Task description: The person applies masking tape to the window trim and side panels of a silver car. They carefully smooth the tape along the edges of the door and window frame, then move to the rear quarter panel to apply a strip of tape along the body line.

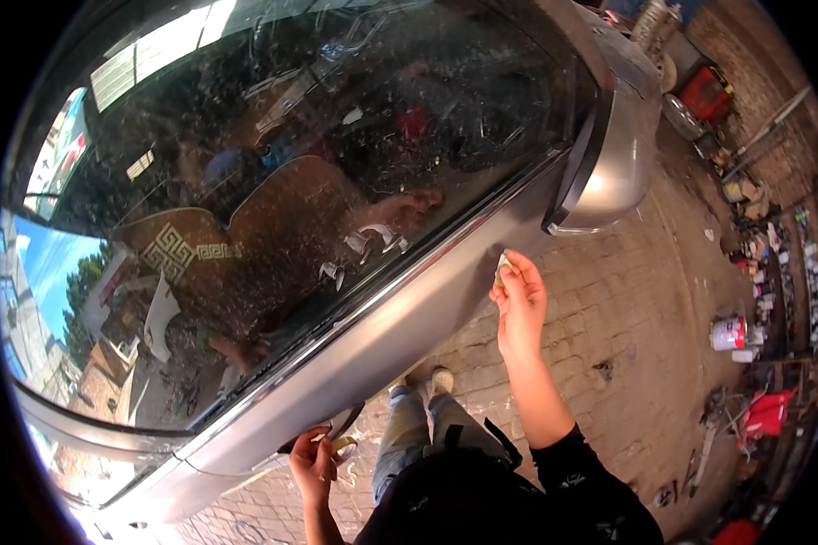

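Observation:
A silver-grey car door (pixel 382 331) runs diagonally in front of me, with its dusty window (pixel 336 118) above and a side mirror (pixel 613 163) at the upper right. My right hand (pixel 523 313) is raised just below the mirror, near the door. Its thumb and fingers pinch a small pale, yellowish scrap (pixel 503 267) whose kind I cannot make out. Lower left, my left hand (pixel 314 468) is closed beside the door handle area. A yellowish, strip-like piece (pixel 344 446) shows at its fingers; the hand partly hides the handle.
Brick-like paving (pixel 609 282) lies under the car and my feet. Along the right side are a white and red paint can (pixel 727 333), a red object (pixel 767 413), a red and black box (pixel 705 93), and shelves (pixel 795 282) crowded with bottles and cans.

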Demonstrator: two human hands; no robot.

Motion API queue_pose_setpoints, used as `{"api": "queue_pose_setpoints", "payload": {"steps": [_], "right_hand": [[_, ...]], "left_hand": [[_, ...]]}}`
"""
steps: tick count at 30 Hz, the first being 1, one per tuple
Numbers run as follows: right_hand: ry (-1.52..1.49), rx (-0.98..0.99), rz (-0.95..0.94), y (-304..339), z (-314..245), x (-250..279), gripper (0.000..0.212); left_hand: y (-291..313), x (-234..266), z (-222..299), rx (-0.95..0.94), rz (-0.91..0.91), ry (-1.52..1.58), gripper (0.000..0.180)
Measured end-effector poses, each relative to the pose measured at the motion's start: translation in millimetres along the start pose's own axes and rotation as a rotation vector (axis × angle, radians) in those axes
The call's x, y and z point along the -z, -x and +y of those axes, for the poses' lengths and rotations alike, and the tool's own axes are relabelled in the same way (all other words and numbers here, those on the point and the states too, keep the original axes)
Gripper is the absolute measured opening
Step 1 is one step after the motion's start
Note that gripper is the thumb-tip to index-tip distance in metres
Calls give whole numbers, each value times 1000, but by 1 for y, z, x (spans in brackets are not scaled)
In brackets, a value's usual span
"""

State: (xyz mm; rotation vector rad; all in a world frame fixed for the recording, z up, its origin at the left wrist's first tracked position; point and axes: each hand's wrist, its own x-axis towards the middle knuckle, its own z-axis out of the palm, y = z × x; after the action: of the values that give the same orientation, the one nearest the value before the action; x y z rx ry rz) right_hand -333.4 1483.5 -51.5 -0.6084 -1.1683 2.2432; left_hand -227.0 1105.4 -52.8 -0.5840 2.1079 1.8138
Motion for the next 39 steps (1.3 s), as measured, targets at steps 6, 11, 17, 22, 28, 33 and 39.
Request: {"api": "queue_pose_setpoints", "payload": {"steps": [6,11,17,22,28,33,39], "right_hand": [[34,168,343,-60,7,-20,24],[94,238,437,-75,14,-33,21],[120,295,483,-82,13,-37,20],[58,336,610,-99,13,-47,19],[-52,411,803,-121,15,-54,13],[58,360,829,-123,11,-56,9],[60,287,921,-118,4,-67,6]], "left_hand": [[-6,11,10,74,-115,-70,23],[-10,19,-18,52,-84,-80,24],[-19,28,-57,-144,-149,-138,31],[-19,44,-39,-36,-283,-194,42],[-32,53,-9,101,-606,-56,46],[-40,55,-7,170,-712,97,43],[-44,56,-10,167,-783,178,44]]}}
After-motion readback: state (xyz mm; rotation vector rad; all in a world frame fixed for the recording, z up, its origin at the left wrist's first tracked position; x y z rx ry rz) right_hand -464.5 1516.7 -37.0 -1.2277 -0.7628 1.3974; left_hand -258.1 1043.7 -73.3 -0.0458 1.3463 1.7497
